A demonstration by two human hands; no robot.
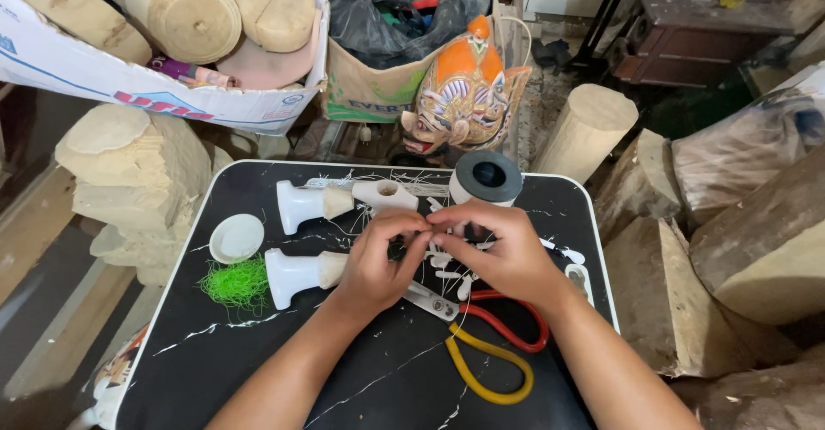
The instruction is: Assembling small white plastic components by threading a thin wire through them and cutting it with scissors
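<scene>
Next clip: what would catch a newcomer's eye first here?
Probably the orange painted mask, propped just beyond the far edge of the black tray table. Next, the left hand and right hand, meeting at table centre and pinching something small between their fingertips amid white thread scraps. A bright green thread tuft lies at the left, and red-and-yellow pliers lie near the right wrist.

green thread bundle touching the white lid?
No: the green thread bundle lies just below the white lid, with black table showing between them.
</scene>
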